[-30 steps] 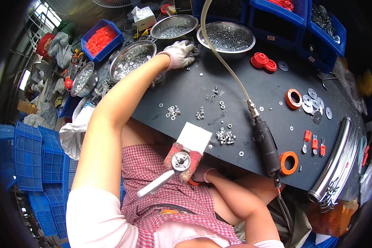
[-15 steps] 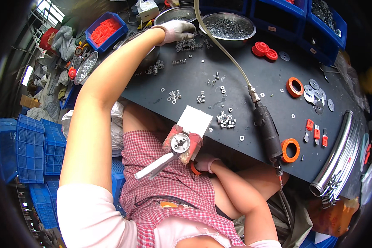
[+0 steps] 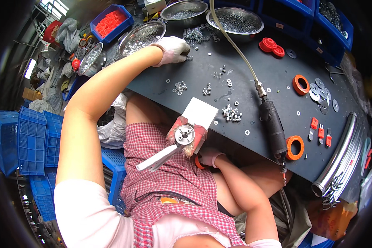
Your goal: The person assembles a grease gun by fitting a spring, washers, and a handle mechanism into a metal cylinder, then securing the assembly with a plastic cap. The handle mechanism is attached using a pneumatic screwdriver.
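Note:
My left hand (image 3: 173,50), in a white glove, reaches over the far left of the black table. Its fingers are pinched around a small coil spring (image 3: 189,58), whose end sticks out past the fingertips. Low by the table's front edge, my right hand (image 3: 210,157), also gloved, is closed on an orange ring (image 3: 199,163); most of the ring and the fingertips are hidden. Between the hands, a silver lever handle (image 3: 159,158) with a round slotted hub (image 3: 184,135) rests against a red-wrapped support (image 3: 199,134) beside a white plate (image 3: 199,112).
Steel bowls of small metal parts (image 3: 235,32) and a blue bin of red pieces (image 3: 111,24) stand at the back. A black air screwdriver (image 3: 273,128) on a hose lies at right. Nuts (image 3: 232,113), washers (image 3: 180,87), metal discs (image 3: 320,91) and a tube (image 3: 337,153) lie around.
My left hand has come back from beside the bowls toward me and closed on a spring. My right hand keeps its place with the orange ring. The whole view has shifted slightly.

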The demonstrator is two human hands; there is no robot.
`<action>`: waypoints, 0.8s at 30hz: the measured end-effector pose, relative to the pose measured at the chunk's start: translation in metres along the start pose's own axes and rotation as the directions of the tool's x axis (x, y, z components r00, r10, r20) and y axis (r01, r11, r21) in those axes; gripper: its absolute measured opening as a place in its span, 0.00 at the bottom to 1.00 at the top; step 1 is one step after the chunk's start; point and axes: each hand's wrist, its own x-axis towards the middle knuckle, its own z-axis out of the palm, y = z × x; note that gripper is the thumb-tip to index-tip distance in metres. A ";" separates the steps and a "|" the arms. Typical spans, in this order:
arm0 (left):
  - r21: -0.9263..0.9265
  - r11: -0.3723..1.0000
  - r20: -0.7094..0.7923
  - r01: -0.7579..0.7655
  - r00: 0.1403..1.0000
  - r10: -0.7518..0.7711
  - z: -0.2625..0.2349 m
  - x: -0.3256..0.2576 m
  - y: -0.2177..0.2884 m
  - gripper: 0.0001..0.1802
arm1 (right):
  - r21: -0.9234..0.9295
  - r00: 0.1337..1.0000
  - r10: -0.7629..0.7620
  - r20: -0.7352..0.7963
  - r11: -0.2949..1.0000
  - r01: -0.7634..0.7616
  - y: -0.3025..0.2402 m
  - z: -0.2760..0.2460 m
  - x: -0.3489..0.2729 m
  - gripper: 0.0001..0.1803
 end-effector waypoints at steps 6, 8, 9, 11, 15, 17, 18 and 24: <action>0.153 0.987 -0.053 -0.046 0.997 0.055 0.004 0.003 0.008 0.12 | -0.097 1.000 -0.020 0.000 0.995 0.020 -0.003 -0.002 -0.001 0.19; -0.058 0.995 -0.161 0.079 0.983 -0.088 -0.004 0.003 0.003 0.16 | -0.136 0.999 -0.035 -0.020 0.990 0.032 -0.002 -0.001 0.000 0.19; -0.043 0.997 -0.225 0.070 0.971 -0.078 -0.010 0.005 -0.004 0.20 | -0.105 1.000 -0.019 -0.013 0.994 0.017 0.001 0.002 0.001 0.19; -0.025 0.998 -0.198 0.054 0.978 -0.058 -0.013 0.012 -0.016 0.19 | -0.074 1.000 -0.006 -0.002 0.997 0.006 0.008 0.008 0.006 0.19; 0.059 0.998 -0.298 0.014 0.955 0.004 0.004 0.020 -0.013 0.17 | -0.059 0.998 -0.040 -0.042 0.998 0.037 0.010 0.006 0.006 0.22; 0.089 0.996 -0.319 -0.012 0.947 0.041 0.010 0.023 -0.013 0.17 | -0.055 0.999 -0.034 -0.027 0.998 0.032 0.008 0.003 0.006 0.22; 0.122 0.992 -0.343 -0.038 0.936 0.078 0.012 0.024 -0.013 0.16 | -0.041 0.999 -0.027 -0.027 0.999 0.026 0.008 0.003 0.007 0.22; 0.149 0.982 -0.235 -0.113 0.961 0.146 0.015 0.031 -0.016 0.15 | -0.080 1.000 -0.017 -0.016 0.997 0.015 0.009 0.007 0.010 0.21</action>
